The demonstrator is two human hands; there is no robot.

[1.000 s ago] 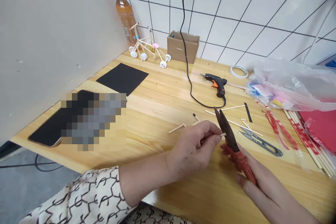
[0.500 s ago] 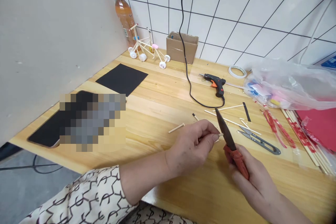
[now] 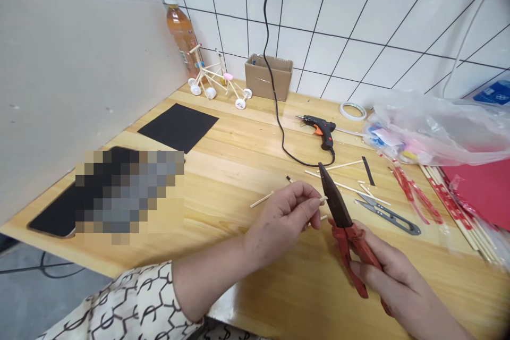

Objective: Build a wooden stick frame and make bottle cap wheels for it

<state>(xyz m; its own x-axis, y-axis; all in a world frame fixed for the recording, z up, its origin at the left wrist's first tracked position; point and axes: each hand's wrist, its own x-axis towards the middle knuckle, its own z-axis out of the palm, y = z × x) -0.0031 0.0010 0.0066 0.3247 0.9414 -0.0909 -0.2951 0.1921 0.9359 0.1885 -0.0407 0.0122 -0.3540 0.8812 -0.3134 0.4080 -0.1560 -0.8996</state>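
Observation:
Between thumb and fingertips, my left hand (image 3: 292, 212) pinches a thin wooden stick (image 3: 323, 199) whose pale end pokes out. My right hand (image 3: 392, 271) is wrapped round the red handles of a pair of pliers (image 3: 338, 204). Their dark jaws point up and away, close beside the stick's end; I cannot tell whether they touch it. Loose wooden sticks lie just past both hands, one (image 3: 262, 200) to the left of my left hand. To the right of the pliers' jaws rest grey thread snips (image 3: 392, 216).
A black glue gun (image 3: 321, 128) with its cord lies behind the hands. Farther back stand a stick model with white wheels (image 3: 211, 93), a cardboard box (image 3: 269, 79) and a bottle (image 3: 181, 32). Black paper (image 3: 178, 126) is at left; a plastic bag (image 3: 434, 127) and bundled sticks (image 3: 450, 204) at right.
The pliers have turned, so their two handles now show spread apart. Their jaws sit nearer the stick's end. The whole view has shifted slightly.

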